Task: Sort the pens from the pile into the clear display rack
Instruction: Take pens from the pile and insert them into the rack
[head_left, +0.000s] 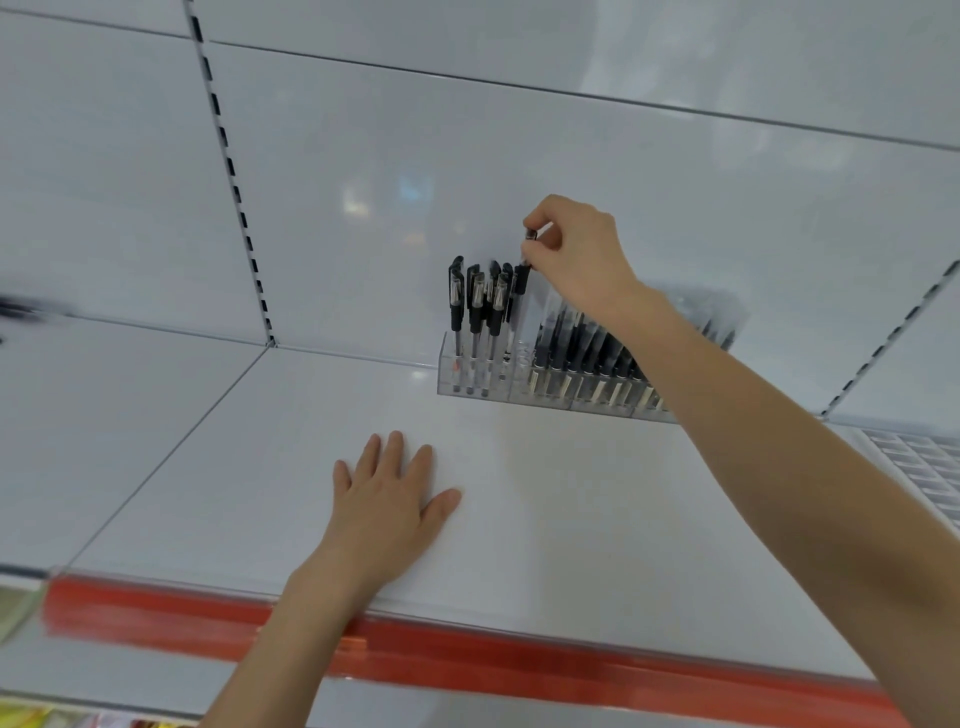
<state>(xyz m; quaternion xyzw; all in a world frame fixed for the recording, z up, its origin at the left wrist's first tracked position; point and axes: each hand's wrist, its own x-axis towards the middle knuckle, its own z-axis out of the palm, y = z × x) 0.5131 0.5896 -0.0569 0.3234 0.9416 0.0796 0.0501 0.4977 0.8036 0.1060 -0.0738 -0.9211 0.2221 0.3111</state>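
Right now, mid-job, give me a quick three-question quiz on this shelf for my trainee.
1. True or false: the left hand lies flat on the shelf, holding nothing.
2. What does the right hand pinch at the clear rack? A) a pen B) a ruler C) a price tag
3. What colour is the strip along the shelf's front edge?
Key: 1 true; 2 A; 3 red.
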